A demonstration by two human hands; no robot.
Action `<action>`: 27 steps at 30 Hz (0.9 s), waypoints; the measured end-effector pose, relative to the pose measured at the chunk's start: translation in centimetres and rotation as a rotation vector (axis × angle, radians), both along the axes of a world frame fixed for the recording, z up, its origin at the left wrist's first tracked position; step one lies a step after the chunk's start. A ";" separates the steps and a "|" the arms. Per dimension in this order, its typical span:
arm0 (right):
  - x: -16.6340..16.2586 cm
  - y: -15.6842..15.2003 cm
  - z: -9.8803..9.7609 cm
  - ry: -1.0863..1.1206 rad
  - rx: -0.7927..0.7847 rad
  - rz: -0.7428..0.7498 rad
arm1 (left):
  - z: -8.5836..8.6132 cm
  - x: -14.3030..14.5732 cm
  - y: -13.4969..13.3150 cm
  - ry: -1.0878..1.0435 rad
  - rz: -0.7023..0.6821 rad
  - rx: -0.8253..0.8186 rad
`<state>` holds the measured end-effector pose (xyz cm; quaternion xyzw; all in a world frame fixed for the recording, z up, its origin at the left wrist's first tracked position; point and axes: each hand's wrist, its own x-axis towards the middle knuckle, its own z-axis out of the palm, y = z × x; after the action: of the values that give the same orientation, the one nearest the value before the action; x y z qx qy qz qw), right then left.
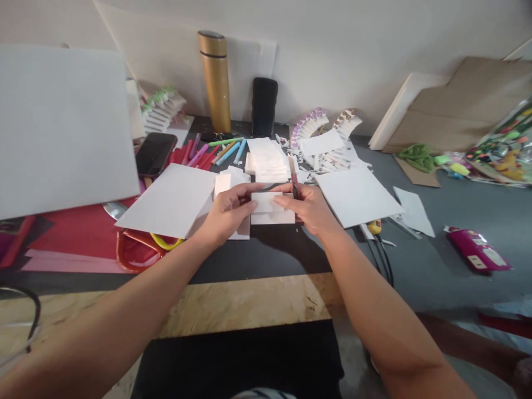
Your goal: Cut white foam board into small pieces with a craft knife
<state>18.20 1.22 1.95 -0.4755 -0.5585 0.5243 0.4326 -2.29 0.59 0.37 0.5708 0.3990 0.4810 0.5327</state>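
My left hand [228, 213] is closed on a small white foam piece [266, 202], pinching its left end above the black work surface [266, 255]. My right hand [310, 208] is closed round a thin red-handled knife [293, 180] whose blade points away from me, and its fingers also touch the right end of the foam piece. Another white piece [274, 218] lies flat under both hands. A stack of white foam sheets [266, 159] sits just beyond.
White sheets [172, 199] [355, 195] lie on either side of my hands. Coloured markers [216, 151], a black phone [155, 154], a gold flask [215, 80] and a dark case [265, 106] stand behind. A big white board [62, 127] leans at the left. Cardboard [457, 105] and a pink packet [477, 249] lie on the floor.
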 end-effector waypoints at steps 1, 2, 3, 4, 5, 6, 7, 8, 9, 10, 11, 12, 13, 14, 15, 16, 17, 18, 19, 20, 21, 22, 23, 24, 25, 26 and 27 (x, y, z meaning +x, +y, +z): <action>-0.1 0.0 -0.1 0.012 0.006 -0.017 | -0.1 0.1 0.1 -0.071 0.005 -0.025; -0.1 0.1 -0.2 0.022 0.018 -0.048 | -0.1 0.2 0.2 -0.141 0.006 -0.052; -0.1 0.2 -0.3 0.030 0.029 -0.082 | -0.1 0.3 0.2 -0.200 -0.004 -0.080; 0.0 0.2 -0.4 0.034 0.043 -0.117 | -0.2 0.3 0.2 -0.242 -0.027 -0.109; 0.0 0.3 -0.4 0.032 0.062 -0.144 | -0.2 0.4 0.2 -0.265 -0.061 -0.138; 0.1 0.3 -0.3 0.019 0.088 -0.166 | -0.2 0.4 0.2 -0.273 -0.100 -0.166; 0.1 0.4 -0.3 -0.003 0.122 -0.184 | -0.2 0.4 0.1 -0.265 -0.136 -0.187; 0.2 0.4 -0.3 -0.032 0.159 -0.194 | -0.2 0.5 0.0 -0.248 -0.168 -0.200; 0.2 0.3 -0.2 -0.063 0.194 -0.197 | -0.2 0.5 0.0 -0.230 -0.190 -0.204; 0.2 0.3 -0.2 -0.094 0.224 -0.193 | -0.2 0.5 -0.1 -0.214 -0.198 -0.203; 0.2 0.3 -0.2 -0.120 0.244 -0.188 | -0.2 0.5 -0.1 -0.203 -0.198 -0.199; 0.3 0.3 -0.1 -0.137 0.258 -0.187 | -0.2 0.5 -0.1 -0.196 -0.194 -0.196; 0.3 0.3 -0.1 -0.146 0.270 -0.191 | -0.2 0.5 -0.1 -0.191 -0.189 -0.196; 0.3 0.3 -0.1 -0.150 0.276 -0.201 | -0.1 0.5 -0.1 -0.188 -0.185 -0.198; 0.3 0.3 0.0 -0.145 0.276 -0.217 | -0.1 0.5 -0.1 -0.186 -0.181 -0.202; 0.3 0.3 0.0 -0.126 0.262 -0.232 | 0.0 0.5 -0.1 -0.183 -0.178 -0.204; 0.4 0.3 0.1 -0.089 0.235 -0.246 | 0.1 0.5 -0.1 -0.181 -0.174 -0.207; 0.4 0.4 0.2 -0.033 0.200 -0.259 | 0.1 0.5 -0.1 -0.180 -0.167 -0.210; 0.5 0.5 0.4 0.037 0.161 -0.271 | 0.2 0.5 -0.1 -0.183 -0.158 -0.214; 0.6 0.6 0.5 0.118 0.126 -0.283 | 0.2 0.5 -0.1 -0.188 -0.150 -0.218; 0.8 0.7 0.7 0.199 0.099 -0.296 | 0.2 0.4 -0.1 -0.197 -0.145 -0.223; 0.9 0.9 0.8 0.271 0.081 -0.307 | 0.1 0.4 0.0 -0.207 -0.146 -0.228; 1.1 1.0 0.9 0.329 0.070 -0.316 | 0.1 0.3 0.1 -0.219 -0.149 -0.232; 1.3 1.2 1.0 0.373 0.058 -0.316 | 0.0 0.3 0.1 -0.232 -0.151 -0.236; 1.4 1.3 1.0 0.405 0.045 -0.307 | -0.1 0.2 0.2 -0.243 -0.152 -0.241; 1.6 1.4 1.0 0.427 0.031 -0.290 | -0.2 0.1 0.3 -0.251 -0.151 -0.244; 1.6 1.4 1.0 0.442 0.017 -0.271 | -0.2 0.1 0.4 -0.256 -0.148 -0.247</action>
<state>19.83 2.64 2.91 -0.4159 -0.3860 0.5480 0.6146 -2.23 0.97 0.12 0.4632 0.3408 0.4564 0.6790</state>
